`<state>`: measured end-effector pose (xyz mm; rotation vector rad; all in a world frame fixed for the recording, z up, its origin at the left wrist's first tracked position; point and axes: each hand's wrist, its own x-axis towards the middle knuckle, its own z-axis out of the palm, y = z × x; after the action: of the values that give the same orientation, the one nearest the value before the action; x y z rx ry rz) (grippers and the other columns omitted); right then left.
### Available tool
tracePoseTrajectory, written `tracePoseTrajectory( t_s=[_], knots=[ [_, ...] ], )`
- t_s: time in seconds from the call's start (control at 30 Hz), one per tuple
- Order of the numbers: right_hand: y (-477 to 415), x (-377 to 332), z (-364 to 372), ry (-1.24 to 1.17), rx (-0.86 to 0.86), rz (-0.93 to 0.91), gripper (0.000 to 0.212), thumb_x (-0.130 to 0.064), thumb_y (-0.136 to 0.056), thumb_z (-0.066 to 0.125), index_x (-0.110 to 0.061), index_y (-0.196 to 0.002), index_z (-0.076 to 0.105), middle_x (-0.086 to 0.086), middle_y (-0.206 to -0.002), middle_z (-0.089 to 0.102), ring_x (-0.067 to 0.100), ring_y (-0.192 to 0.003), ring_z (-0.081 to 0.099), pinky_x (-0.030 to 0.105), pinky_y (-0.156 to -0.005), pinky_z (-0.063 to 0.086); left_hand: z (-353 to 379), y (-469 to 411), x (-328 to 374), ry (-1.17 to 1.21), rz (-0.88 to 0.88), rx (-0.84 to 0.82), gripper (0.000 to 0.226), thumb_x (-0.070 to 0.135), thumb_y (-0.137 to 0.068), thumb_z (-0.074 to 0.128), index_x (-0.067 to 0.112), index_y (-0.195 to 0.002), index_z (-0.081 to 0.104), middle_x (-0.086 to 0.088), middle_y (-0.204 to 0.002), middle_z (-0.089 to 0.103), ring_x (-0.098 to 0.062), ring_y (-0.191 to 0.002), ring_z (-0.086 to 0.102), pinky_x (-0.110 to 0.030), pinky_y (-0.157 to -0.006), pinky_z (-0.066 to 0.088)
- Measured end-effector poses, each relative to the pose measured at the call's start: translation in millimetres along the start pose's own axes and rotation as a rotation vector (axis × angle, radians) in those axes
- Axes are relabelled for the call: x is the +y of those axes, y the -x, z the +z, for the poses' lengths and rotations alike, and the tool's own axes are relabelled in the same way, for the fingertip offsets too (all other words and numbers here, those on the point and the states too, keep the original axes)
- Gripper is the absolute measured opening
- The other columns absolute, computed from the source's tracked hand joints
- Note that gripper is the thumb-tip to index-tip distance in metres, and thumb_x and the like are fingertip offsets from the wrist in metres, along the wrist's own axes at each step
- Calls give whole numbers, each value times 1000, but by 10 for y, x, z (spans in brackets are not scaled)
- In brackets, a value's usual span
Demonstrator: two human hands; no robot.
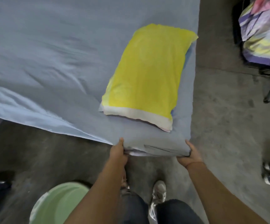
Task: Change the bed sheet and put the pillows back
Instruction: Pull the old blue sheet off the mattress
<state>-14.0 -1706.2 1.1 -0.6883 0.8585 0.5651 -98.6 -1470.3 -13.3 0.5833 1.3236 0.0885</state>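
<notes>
Floor (228,126) holds green basin (58,206); left hand (118,153), right hand (191,155) grip sheet (50,54).

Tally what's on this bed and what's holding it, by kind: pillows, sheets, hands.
Pillows: 1, the yellow pillow
Sheets: 1, the blue sheet
Hands gripping that sheet: 2, left hand, right hand
Total: 4

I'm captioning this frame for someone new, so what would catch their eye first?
The bright yellow pillow stands out most, lying on the pale blue bed sheet near the bed's near right corner. Next come the left hand and right hand, both gripping the sheet's edge at that corner. A green basin shows at the lower left.
</notes>
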Motion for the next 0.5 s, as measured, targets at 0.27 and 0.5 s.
tracePoseTrajectory(
  t_s=[0.27,0.5],
  knots=[
    [181,248,-122,173,-14,89,64,-21,-61,88,0,-116,61,21,-98,70,35,-87,69,42,-58,60,725,714,-1058,-129,-155,-292,40,23,-88,69,3,-122,60,-14,-115,67,-29,-107,63,-46,-102,47],
    [44,-75,-187,9,-161,73,80,-17,-18,100,2,-91,74,23,-97,71,37,-77,72,48,-58,59,929,833,-1290,104,-47,-274,41,4,-94,55,-1,-134,48,-19,-125,60,-27,-97,63,-29,-72,59]
  ],
)
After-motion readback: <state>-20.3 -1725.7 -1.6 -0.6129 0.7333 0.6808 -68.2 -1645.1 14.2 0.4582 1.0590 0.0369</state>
